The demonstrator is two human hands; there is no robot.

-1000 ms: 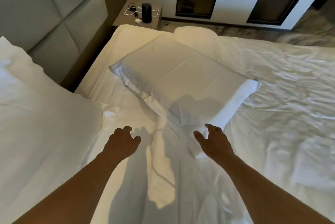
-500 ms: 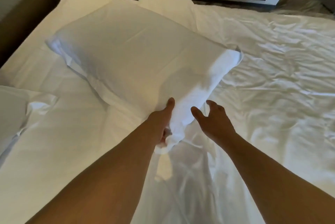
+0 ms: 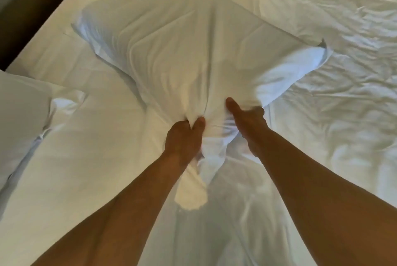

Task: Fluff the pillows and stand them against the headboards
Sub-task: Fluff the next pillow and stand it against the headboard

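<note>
Bed [image 3: 322,98]: covered in white sheets, heavily creased on the right side. Pillow [image 3: 182,46]: white, lying flat and diagonally across the upper middle of the bed, its open case end loose at the right. Second pillow [image 3: 19,110]: partly visible at the left edge, on the bed. Left hand [image 3: 182,138]: closed around a bunched fold of the pillow's near edge, fabric gathered between thumb and fingers. Right hand [image 3: 247,121]: clamped on the same edge just beside the left, thumb on top, fingers tucked beneath the cloth.
</note>
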